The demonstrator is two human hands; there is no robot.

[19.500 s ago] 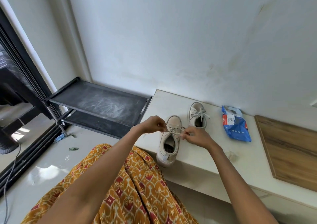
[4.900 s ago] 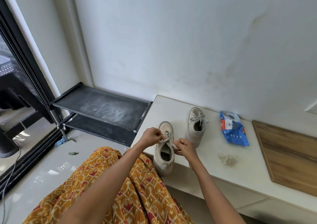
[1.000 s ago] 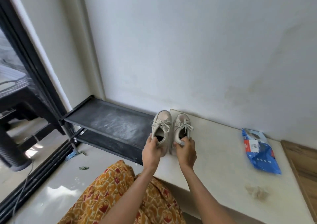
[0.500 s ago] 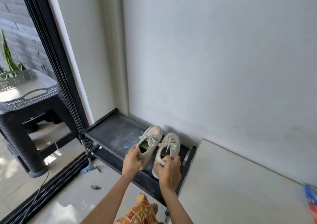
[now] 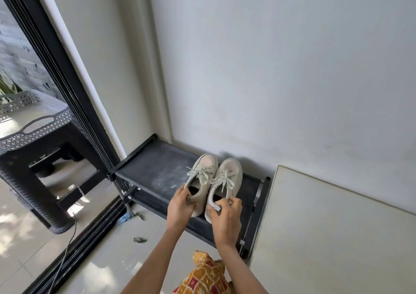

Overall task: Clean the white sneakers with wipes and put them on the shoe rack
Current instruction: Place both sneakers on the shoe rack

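Gripping sneakers (image 5: 215,181) — fingers (image 5: 235,201) at heels.

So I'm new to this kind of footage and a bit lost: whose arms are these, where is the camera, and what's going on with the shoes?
There is no machine here. The camera sits on a person's head and looks forward and down, so the two bare arms reaching in from the bottom are that person's own. The left hand grips the heel of the left sneaker, and the right hand grips the heel of the right sneaker. Both white sneakers are laced, side by side, toes toward the wall, over the top shelf of a black shoe rack. Whether their soles already rest on it is hard to tell. Right of the rack is a pale bench top; left is a dark sliding door frame.
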